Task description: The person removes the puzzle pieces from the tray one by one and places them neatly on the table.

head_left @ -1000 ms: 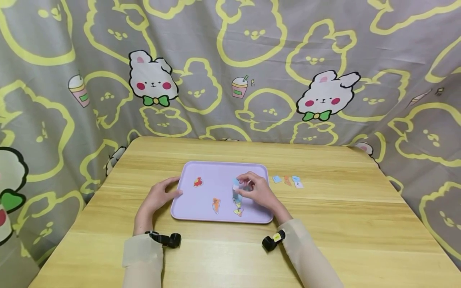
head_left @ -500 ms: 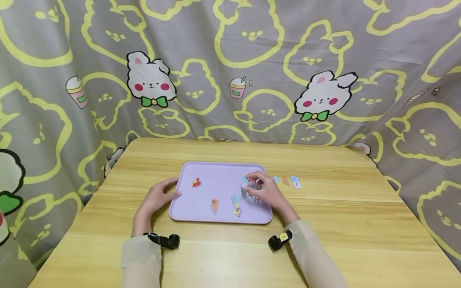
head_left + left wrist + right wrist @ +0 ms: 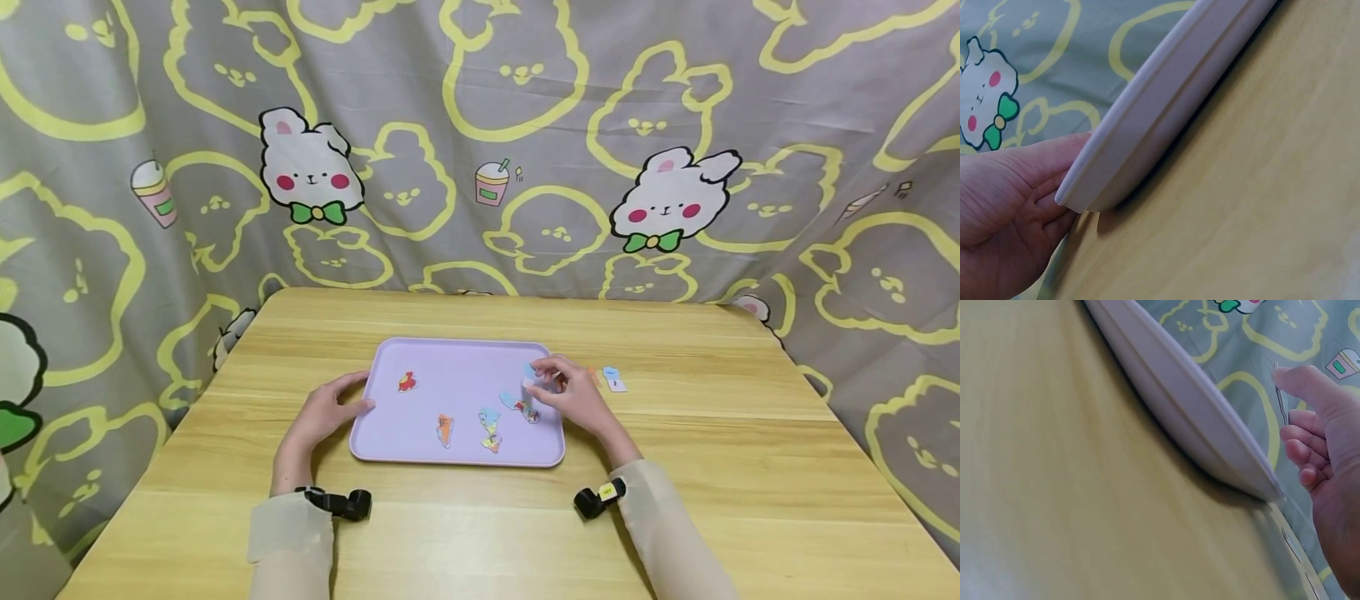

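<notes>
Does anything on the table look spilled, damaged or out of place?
Nothing stands out. The tray sits upright, small cutouts lie scattered on it, and no spill shows on the table; tiny damage I cannot judge.

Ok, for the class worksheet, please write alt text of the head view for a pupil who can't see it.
A person's right hand pinches a small blue piece over a lilac tray, while the left hand grips the tray's left edge. Colourful cutouts lie on the tray, with other cutouts to its right on a wooden table, before a patterned curtain.
</notes>
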A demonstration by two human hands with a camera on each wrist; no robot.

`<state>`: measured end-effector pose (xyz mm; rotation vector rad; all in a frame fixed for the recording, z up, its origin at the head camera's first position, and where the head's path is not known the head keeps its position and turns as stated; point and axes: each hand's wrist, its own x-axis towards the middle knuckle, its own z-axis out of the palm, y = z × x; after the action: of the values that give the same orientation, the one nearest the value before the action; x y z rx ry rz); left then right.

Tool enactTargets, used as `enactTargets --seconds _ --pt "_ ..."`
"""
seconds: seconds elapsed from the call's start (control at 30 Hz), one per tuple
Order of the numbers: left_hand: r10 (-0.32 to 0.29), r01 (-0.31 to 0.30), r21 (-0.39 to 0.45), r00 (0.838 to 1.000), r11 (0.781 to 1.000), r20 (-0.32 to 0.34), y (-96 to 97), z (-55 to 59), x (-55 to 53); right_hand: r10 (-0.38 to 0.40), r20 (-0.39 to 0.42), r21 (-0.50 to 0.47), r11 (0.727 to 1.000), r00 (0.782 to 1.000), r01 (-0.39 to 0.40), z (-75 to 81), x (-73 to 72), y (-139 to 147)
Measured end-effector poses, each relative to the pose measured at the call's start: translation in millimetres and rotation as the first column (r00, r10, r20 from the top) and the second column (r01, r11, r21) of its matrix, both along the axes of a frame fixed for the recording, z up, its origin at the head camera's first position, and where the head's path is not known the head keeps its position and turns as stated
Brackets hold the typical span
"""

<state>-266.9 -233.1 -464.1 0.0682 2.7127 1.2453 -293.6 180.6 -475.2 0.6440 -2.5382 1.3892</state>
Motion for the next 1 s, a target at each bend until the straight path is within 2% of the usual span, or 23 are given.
enactTargets --seconds 0.57,0.87,0.93,1.0 --pt "0.003 -0.003 0.013 1.0 1.0 0.005 0.0 1.0 0.9 -0.057 -0.045 -0.01 0.998 0.997 0.057 -1.7 1.0 35" --pt "0.004 -0.004 0.011 1.0 1.0 0.006 0.1 1.5 1.0 -0.093 0.009 0.009 0.996 0.996 0.092 -4.1 0.0 48" --pt "0.003 -0.003 0.008 1.0 1.0 0.004 0.2 1.4 0.7 -0.102 0.018 0.024 0.995 0.995 0.102 4.6 5.8 48" --pt "0.003 -0.003 0.009 1.0 1.0 0.003 0.3 1.2 0.5 -0.11 0.018 0.044 0.993 0.994 0.109 4.3 5.4 52"
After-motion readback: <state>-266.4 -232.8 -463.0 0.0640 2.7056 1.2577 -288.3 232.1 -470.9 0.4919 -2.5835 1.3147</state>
